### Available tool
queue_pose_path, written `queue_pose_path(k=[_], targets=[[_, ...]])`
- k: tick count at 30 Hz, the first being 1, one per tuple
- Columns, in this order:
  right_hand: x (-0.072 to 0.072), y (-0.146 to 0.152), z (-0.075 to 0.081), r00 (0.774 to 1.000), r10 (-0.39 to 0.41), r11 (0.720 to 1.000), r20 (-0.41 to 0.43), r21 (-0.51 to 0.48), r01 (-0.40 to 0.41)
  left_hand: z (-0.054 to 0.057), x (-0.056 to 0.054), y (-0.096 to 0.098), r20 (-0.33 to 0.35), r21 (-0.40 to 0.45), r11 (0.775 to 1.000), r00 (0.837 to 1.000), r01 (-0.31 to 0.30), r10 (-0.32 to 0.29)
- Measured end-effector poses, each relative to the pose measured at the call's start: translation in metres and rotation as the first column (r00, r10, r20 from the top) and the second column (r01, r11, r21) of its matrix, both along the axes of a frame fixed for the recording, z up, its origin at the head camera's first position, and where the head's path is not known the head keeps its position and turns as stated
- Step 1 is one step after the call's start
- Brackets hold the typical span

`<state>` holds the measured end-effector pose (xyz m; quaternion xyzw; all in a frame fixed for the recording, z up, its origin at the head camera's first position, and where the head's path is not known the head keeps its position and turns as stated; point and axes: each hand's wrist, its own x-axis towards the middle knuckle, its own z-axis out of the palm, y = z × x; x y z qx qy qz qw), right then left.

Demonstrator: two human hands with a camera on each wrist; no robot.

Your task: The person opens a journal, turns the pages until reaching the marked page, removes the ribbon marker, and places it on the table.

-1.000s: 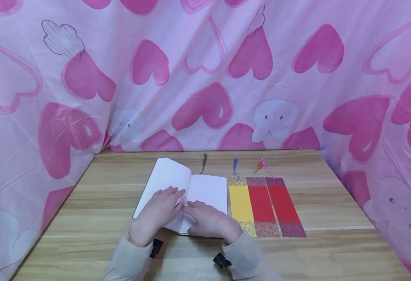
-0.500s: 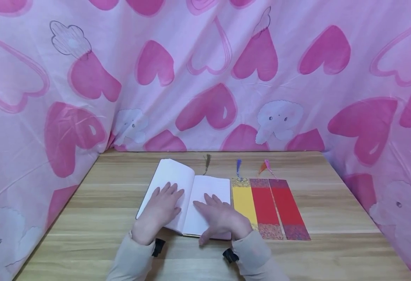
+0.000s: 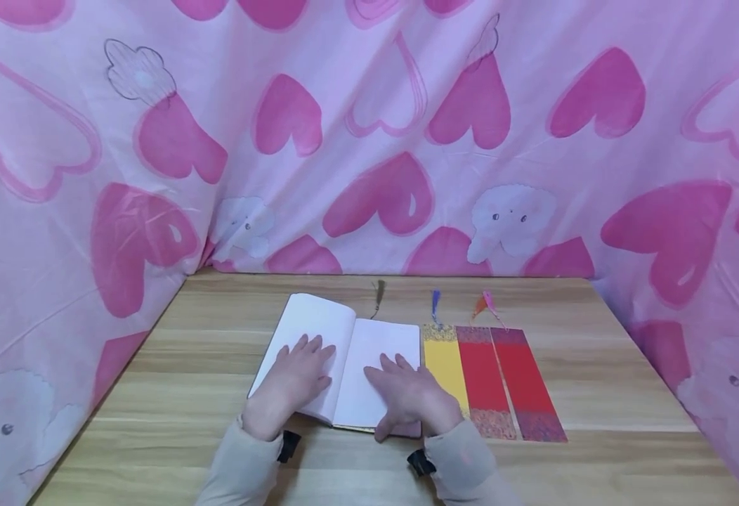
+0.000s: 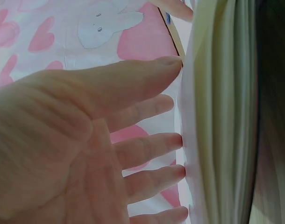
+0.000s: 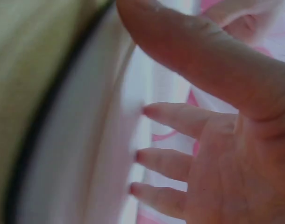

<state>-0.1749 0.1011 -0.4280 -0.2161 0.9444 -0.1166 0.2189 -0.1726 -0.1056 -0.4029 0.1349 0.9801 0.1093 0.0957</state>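
An open notebook with blank white pages lies on the table. My left hand rests spread on the left page, fingertips touching the paper. On the right page lies my right hand, fingers spread, its thumb near the bottom edge. Both wrist views show straight fingertips against the paper; the page edges are thick in the left one. A dark olive tassel sticks out beyond the notebook's top edge, and a thin yellowish strip shows under its bottom edge; what they belong to is hidden.
Right of the notebook lie a yellow bookmark, a red bookmark and another red bookmark. Blue, orange and pink tassels extend from their tops. A pink heart-print curtain surrounds the wooden table.
My right hand has moved from the notebook's centre fold outward to the right across the page, and its fingers have spread. My left hand has stayed on the left page, fingers spreading.
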Motion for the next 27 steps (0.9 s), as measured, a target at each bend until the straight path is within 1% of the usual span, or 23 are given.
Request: queue_pose_path(k=[5, 7, 12, 16, 21, 24, 26, 27], targets=[[-0.001, 0.008, 0.009, 1.0, -0.002, 1.0, 0.012, -0.018, 0.002, 0.001, 0.001, 0.001, -0.008, -0.017, 1.0, 1.0, 0.018, -0.018], [-0.002, 0.009, 0.011, 1.0, -0.019, 0.999, 0.018, -0.042, 0.02, 0.002, 0.002, 0.001, -0.014, -0.023, 1.0, 1.0, 0.018, -0.019], [-0.004, 0.011, 0.011, 0.999, -0.046, 0.995, -0.013, -0.087, 0.045, 0.003, 0.003, 0.0, -0.017, -0.014, 1.0, 1.0, 0.025, -0.025], [-0.004, 0.012, 0.01, 0.996, -0.061, 0.991, -0.061, -0.119, 0.053, 0.003, 0.005, -0.001, -0.013, -0.004, 0.999, 0.999, 0.033, -0.033], [-0.004, 0.013, 0.013, 0.991, -0.105, 0.982, -0.088, -0.164, 0.089, 0.003, 0.004, -0.002, -0.026, -0.019, 0.999, 0.999, 0.043, -0.044], [-0.005, 0.013, 0.014, 0.981, -0.11, 0.977, -0.162, -0.198, 0.077, 0.003, 0.004, -0.003, -0.042, -0.039, 0.998, 0.998, 0.049, -0.051], [-0.005, 0.011, 0.013, 0.965, -0.124, 0.972, -0.232, -0.223, 0.071, 0.004, 0.004, -0.004, -0.056, -0.046, 0.997, 0.997, 0.054, -0.057], [-0.005, 0.01, 0.014, 0.955, -0.143, 0.968, -0.258, -0.24, 0.08, 0.004, 0.004, -0.005, -0.063, -0.046, 0.997, 0.996, 0.057, -0.06]])
